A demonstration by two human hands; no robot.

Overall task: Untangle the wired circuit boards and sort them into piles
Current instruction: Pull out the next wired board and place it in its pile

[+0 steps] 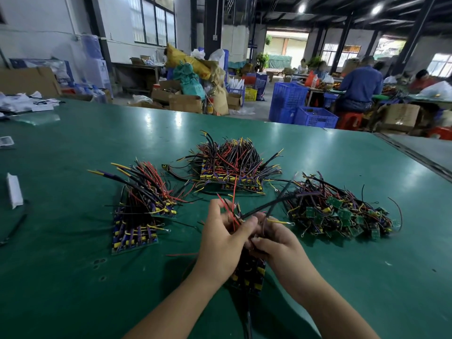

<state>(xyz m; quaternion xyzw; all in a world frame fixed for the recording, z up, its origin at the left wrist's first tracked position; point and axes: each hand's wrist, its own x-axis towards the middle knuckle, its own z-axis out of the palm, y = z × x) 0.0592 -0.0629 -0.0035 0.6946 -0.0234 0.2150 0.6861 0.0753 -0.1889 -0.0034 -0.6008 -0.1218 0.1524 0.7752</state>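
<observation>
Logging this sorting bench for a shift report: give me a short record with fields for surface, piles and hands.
surface: green table
left pile: boards stacked in rows, wires up
middle pile: stacked boards, wires fanned
right pile: loose tangle of small green boards
left hand: grips red and black wires
right hand: pinches wires
held bundle: boards beneath both hands

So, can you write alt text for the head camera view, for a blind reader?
The person's left hand and right hand grip a tangled bundle of red, black and yellow wires on small circuit boards above a green table. Beyond lie the left pile, middle pile and looser right pile of wired boards.
</observation>
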